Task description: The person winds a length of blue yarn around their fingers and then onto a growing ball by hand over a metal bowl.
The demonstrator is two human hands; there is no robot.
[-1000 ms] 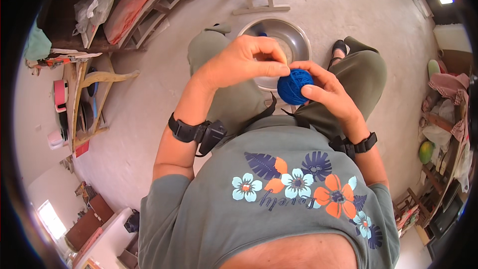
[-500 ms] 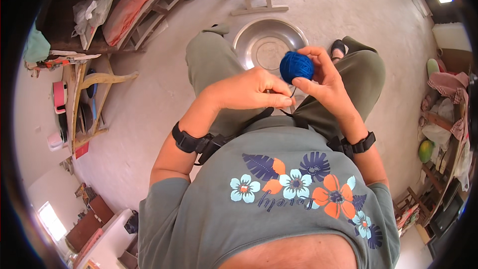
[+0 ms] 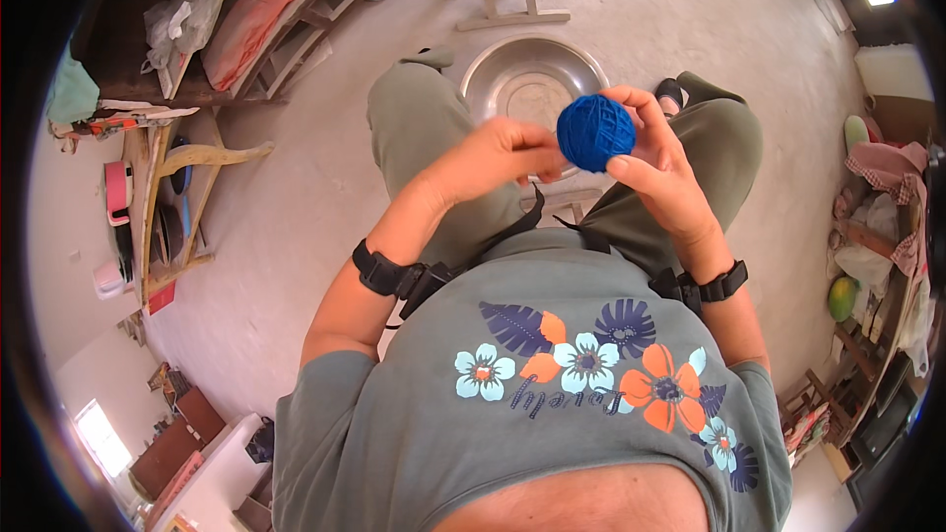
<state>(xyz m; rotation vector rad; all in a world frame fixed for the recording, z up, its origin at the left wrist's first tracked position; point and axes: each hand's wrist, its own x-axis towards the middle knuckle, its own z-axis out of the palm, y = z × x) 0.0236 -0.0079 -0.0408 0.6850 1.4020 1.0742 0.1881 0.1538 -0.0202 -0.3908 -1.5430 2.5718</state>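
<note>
A ball of blue yarn (image 3: 595,133) is held up over my lap. My right hand (image 3: 662,153) grips it from the right, thumb below and fingers above and behind. Close to the ball's left side is my left hand (image 3: 503,156), its thumb and fingers drawn together in a pinch. The fingertips are slightly blurred and lie partly behind the ball. The strand between them does not show clearly now. Beneath the hands, a wide steel basin (image 3: 537,64) stands on the floor between my feet.
A small wooden stool (image 3: 522,0) with a red-and-white bag on top stands beyond the basin. At left are a cluttered wooden table (image 3: 286,69) and a wooden rack (image 3: 153,207) with pans. Cloths and bags fill a shelf (image 3: 877,227) at right.
My left hand has swung upward from below the ball to its left side. The yarn ball has shifted slightly right and turned in my right hand. A dark strand below it is out of sight.
</note>
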